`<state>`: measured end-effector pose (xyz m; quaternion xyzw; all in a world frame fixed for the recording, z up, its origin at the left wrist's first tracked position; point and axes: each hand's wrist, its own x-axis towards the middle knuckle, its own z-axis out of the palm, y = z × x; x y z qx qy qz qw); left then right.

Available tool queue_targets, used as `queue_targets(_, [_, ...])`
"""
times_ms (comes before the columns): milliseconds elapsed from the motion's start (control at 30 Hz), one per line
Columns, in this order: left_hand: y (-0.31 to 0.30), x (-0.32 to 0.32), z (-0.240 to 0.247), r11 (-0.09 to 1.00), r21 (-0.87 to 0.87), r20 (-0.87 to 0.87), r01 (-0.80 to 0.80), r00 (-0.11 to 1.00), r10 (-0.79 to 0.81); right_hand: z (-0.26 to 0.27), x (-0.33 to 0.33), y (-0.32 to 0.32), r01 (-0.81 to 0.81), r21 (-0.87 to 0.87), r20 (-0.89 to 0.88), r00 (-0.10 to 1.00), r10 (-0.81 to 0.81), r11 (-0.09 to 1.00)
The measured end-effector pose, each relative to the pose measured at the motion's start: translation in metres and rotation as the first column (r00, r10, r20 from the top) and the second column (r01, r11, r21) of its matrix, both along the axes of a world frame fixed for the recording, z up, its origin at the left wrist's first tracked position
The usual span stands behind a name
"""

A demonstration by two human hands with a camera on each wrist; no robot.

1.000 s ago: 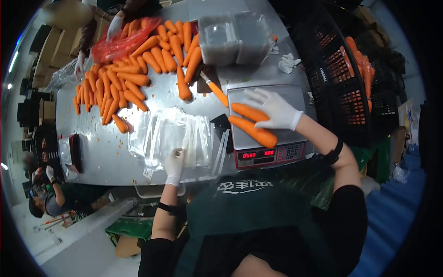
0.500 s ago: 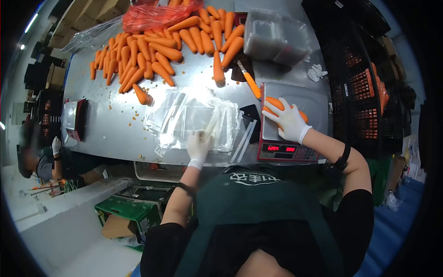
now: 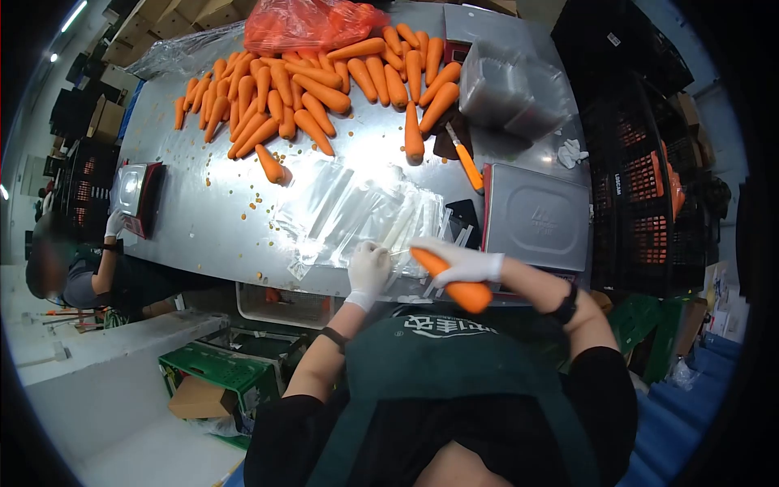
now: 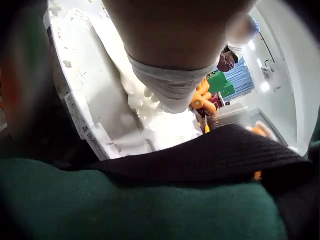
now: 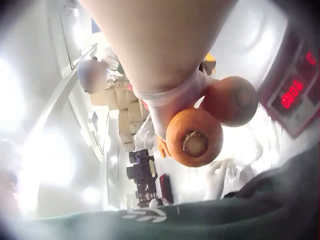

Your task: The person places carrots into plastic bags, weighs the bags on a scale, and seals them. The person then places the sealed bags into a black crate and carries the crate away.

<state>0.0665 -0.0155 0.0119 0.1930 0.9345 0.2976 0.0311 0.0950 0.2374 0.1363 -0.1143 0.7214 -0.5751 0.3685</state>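
My gloved right hand (image 3: 464,263) grips two carrots over the table's front edge, close to the left hand. One carrot (image 3: 468,295) shows plainly in the head view; the right wrist view has the blunt stem ends of both, a nearer carrot (image 5: 206,142) and another carrot (image 5: 237,102) beside it. With curled fingers, my gloved left hand (image 3: 368,273) pinches the front edge of a clear plastic bag (image 3: 337,215) on a spread pile of such bags. To the right sits a scale (image 3: 537,213) with a bare metal platform.
A heap of carrots (image 3: 276,89) covers the back of the table, below a red plastic bag (image 3: 304,28). An orange-handled knife (image 3: 468,166) lies left of the scale, near clear plastic trays (image 3: 511,93). A black crate (image 3: 645,195) stands right. Another person works beyond the left end.
My right hand first laid over carrots on the scale, then lifted two off and brought them left toward the bags. My left hand stayed at the bags' front edge.
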Motion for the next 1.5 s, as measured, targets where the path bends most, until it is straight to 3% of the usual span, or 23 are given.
queue_targets(33, [0.006,0.002,0.008,0.999,-0.042,-0.069,-0.024,0.997,0.021,-0.005,-0.004,-0.017,0.048,-0.037,0.201,0.979,-0.04,0.998])
queue_targets(133, [0.005,0.009,0.002,0.994,-0.087,-0.138,-0.059,0.989,0.046,-0.05,-0.012,-0.04,0.1,0.034,0.343,0.933,-0.105,0.994])
queue_targets(167, [0.001,0.008,-0.004,0.994,-0.096,-0.15,-0.053,0.988,0.038,-0.072,-0.01,-0.042,0.094,0.03,0.344,0.934,-0.098,0.995])
queue_targets(233, [-0.011,0.004,-0.016,1.0,0.008,-0.144,-0.029,0.989,0.03,-0.1,-0.002,-0.042,0.056,0.082,0.02,0.998,-0.058,0.995])
queue_targets(300, [-0.018,0.006,-0.016,0.993,0.117,-0.133,-0.005,0.991,0.021,-0.095,0.0,-0.039,0.061,0.07,0.101,0.993,-0.068,0.996])
queue_targets(367, [-0.017,-0.001,-0.005,0.919,0.242,0.15,-0.311,0.948,0.281,-0.087,-0.002,-0.036,0.068,0.063,0.168,0.983,-0.078,0.996])
queue_targets(400, [-0.018,-0.01,0.006,0.918,0.247,0.14,-0.311,0.949,0.284,-0.086,-0.003,-0.036,0.09,0.057,0.18,0.979,-0.099,0.994])
queue_targets(500, [-0.027,-0.03,0.025,0.982,-0.056,-0.222,0.183,0.956,-0.19,-0.077,-0.001,-0.038,0.128,-0.051,0.217,0.969,-0.114,0.99])
queue_targets(633, [-0.006,-0.022,0.064,0.736,-0.598,-0.06,0.318,0.897,-0.437,-0.061,-0.014,-0.034,0.16,-0.316,0.428,0.904,-0.01,0.935])
queue_targets(667, [-0.006,-0.021,0.067,0.732,-0.601,-0.066,0.321,0.893,-0.446,-0.064,-0.015,-0.031,0.181,-0.415,0.505,0.861,0.06,0.892])
queue_targets(733, [-0.003,-0.018,0.094,0.788,-0.512,-0.063,0.342,0.9,-0.432,-0.044,-0.014,-0.02,0.316,-0.397,0.612,0.79,-0.008,0.862])
queue_targets(800, [0.0,-0.02,0.1,0.8,-0.498,-0.097,0.334,0.896,-0.434,-0.086,-0.008,-0.014,0.764,-0.383,0.908,0.415,0.061,0.519])
queue_targets(833, [0.004,-0.018,0.105,0.799,-0.499,-0.073,0.336,0.903,-0.424,-0.077,0.0,-0.022,0.845,-0.402,0.894,0.445,-0.047,0.354])
queue_targets(900, [0.012,-0.01,0.107,0.799,-0.495,-0.046,0.342,0.907,-0.418,-0.071,0.012,-0.027,0.844,-0.416,0.888,0.457,-0.049,0.338])
queue_targets(1067, [0.023,-0.007,0.116,0.93,0.061,0.238,0.364,0.899,-0.367,-0.067,-0.005,-0.021,0.851,-0.374,0.865,0.464,-0.193,0.37])
queue_targets(1133, [0.018,-0.019,0.113,0.933,0.079,0.3,0.352,0.884,-0.359,-0.044,-0.016,-0.022,0.815,-0.429,0.796,0.545,-0.264,0.389])
queue_targets(1200, [0.016,-0.03,0.127,0.9,0.344,0.293,0.268,0.88,-0.373,0.03,-0.014,-0.022,0.797,-0.319,0.833,0.494,-0.25,0.513])
queue_targets(1233, [0.016,-0.038,0.103,0.788,0.587,0.29,0.183,0.861,-0.417,0.045,-0.013,-0.021,0.724,-0.294,0.695,0.61,-0.38,0.624])
queue_targets(1300, [0.012,-0.061,0.129,0.807,0.573,0.442,0.142,0.776,-0.45,0.046,-0.018,-0.015,0.532,-0.224,0.332,0.829,-0.449,0.816])
queue_targets(1333, [0.012,-0.073,0.14,0.834,0.542,0.579,0.103,0.673,-0.46,0.044,-0.017,-0.009,0.541,-0.228,0.323,0.826,-0.461,0.809])
queue_targets(1367, [0.017,-0.081,0.122,0.714,0.627,0.225,0.313,0.804,-0.551,0.043,-0.015,-0.004,0.25,0.182,-0.233,0.95,-0.206,0.951])
queue_targets(1400, [0.02,-0.087,0.129,0.711,0.624,0.223,0.325,0.798,-0.56,0.043,-0.014,-0.003,0.138,0.654,-0.525,0.791,0.314,0.744])
queue_targets(1500, [0.025,-0.111,0.154,0.831,0.537,0.555,0.142,0.682,-0.475,0.046,-0.028,0.003,0.345,0.702,-0.659,0.647,0.384,0.623])
